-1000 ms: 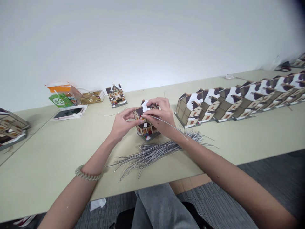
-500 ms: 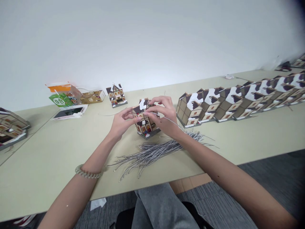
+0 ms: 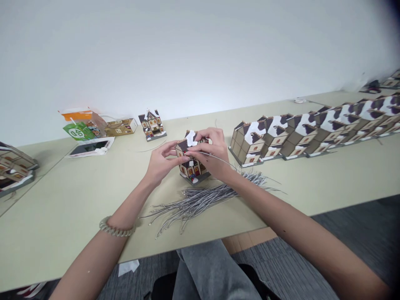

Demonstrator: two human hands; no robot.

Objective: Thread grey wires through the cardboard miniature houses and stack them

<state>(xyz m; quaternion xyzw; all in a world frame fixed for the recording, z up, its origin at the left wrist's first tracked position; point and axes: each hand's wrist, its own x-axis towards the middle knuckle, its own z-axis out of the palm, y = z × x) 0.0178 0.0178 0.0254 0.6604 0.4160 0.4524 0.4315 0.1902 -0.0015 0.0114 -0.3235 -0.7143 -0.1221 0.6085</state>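
Observation:
A small model house [image 3: 191,166] with a snow-patched dark roof stands on the table between my hands. My left hand [image 3: 160,163] grips its left side, thumb at the front, with the other fingers partly hidden behind the wall. Against the front, just under the roof, my right hand [image 3: 215,152] pinches a thin grey wire [image 3: 227,161] between thumb and finger. The wire's tail runs back over that hand toward the wrist. Just in front of the house lies a loose bundle of grey wires [image 3: 203,202].
A row of similar houses [image 3: 250,139] stretches off to the right. Another house [image 3: 15,166] stands at the far left. Behind are a house front [image 3: 153,124], a printed box [image 3: 120,127], a green packet [image 3: 79,131] and a phone [image 3: 90,148]. The table's front edge [image 3: 187,250] is close.
The house and both hands have shifted slightly to the right and toward me. My right hand still pinches the wire at the house front.

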